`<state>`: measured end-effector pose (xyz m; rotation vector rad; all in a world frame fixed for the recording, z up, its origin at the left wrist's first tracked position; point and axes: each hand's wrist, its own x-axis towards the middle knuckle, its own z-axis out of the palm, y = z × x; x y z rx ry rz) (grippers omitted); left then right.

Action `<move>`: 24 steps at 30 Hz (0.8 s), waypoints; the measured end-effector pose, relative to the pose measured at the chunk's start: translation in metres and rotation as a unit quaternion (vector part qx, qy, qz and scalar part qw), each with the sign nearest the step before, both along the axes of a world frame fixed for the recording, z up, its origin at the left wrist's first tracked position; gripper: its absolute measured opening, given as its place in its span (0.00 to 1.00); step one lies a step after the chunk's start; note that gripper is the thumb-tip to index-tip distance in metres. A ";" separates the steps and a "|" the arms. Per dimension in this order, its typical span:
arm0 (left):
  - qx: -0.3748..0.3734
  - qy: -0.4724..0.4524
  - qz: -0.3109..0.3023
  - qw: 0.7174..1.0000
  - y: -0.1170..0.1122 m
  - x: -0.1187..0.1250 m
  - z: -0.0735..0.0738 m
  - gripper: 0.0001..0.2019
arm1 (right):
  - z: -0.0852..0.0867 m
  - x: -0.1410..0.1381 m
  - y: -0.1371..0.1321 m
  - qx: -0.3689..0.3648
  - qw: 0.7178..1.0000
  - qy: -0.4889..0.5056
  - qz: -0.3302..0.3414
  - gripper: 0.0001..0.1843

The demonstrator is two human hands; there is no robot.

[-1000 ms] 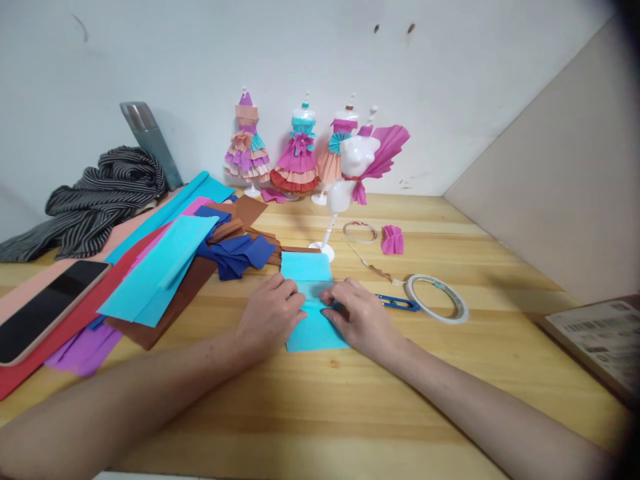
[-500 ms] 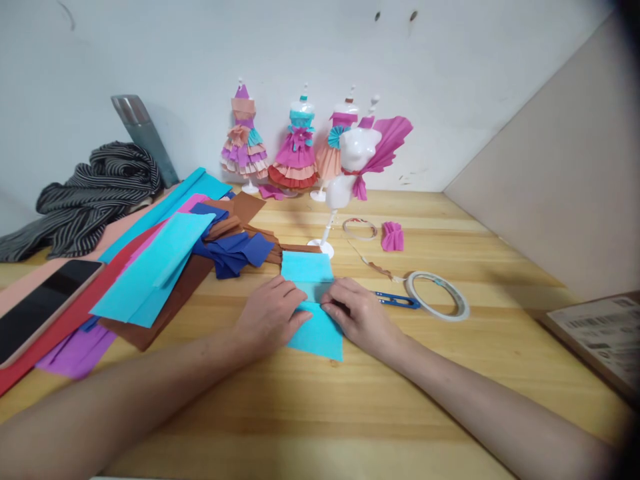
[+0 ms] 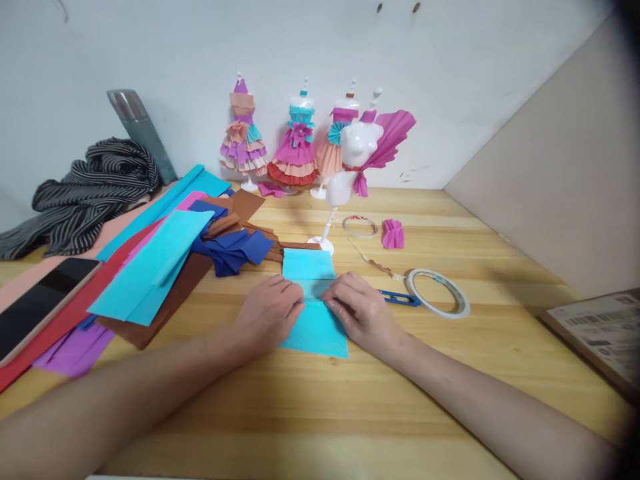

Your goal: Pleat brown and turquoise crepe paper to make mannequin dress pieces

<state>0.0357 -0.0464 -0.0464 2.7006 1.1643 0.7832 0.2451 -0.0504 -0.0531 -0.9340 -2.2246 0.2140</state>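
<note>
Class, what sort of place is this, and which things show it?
Probably a craft worktable: small dress forms wear paper-like outfits, coloured sheets are heaped to the left, and what looks like a roll of tape lies on the right.

the paper strip (image 3: 319, 328) at centre is turquoise; far left, the cloth (image 3: 97, 180) is dark with pale stripes; the tabletop (image 3: 320, 410) shows yellowish wood grain.

We look from one camera worn on the head, facing forward and down across the table (image 3: 300, 427), our left hand (image 3: 270, 305) and right hand (image 3: 364, 311) fairly near at mid-view, the wall (image 3: 175, 53) ahead of us farther off, our right edge darkened
</note>
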 end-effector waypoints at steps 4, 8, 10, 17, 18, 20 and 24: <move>0.024 -0.065 -0.013 0.998 0.001 0.000 0.002 0.07 | 0.000 0.001 -0.001 -0.004 1.000 -0.005 0.009 0.05; 0.095 -0.097 -0.033 0.990 -0.003 0.002 0.008 0.08 | 0.000 0.002 -0.001 0.018 1.000 0.001 -0.013 0.07; 0.111 -0.097 -0.037 0.988 -0.005 0.002 0.010 0.09 | 0.000 0.003 -0.001 0.030 0.999 0.016 -0.020 0.07; 0.017 -0.181 0.004 0.983 -0.002 -0.001 0.009 0.08 | 0.001 0.005 0.000 -0.026 0.997 0.064 -0.024 0.11; 0.012 -0.199 0.003 0.980 -0.002 -0.002 0.010 0.07 | 0.001 0.006 0.001 -0.042 0.997 0.066 -0.022 0.11; 0.008 -0.240 -0.017 0.971 -0.005 -0.003 0.011 0.05 | 0.001 0.006 0.002 -0.072 0.994 0.073 -0.029 0.08; -0.033 -0.304 -0.018 0.952 -0.013 -0.003 0.015 0.05 | 0.002 0.006 0.003 -0.098 0.990 0.088 -0.039 0.03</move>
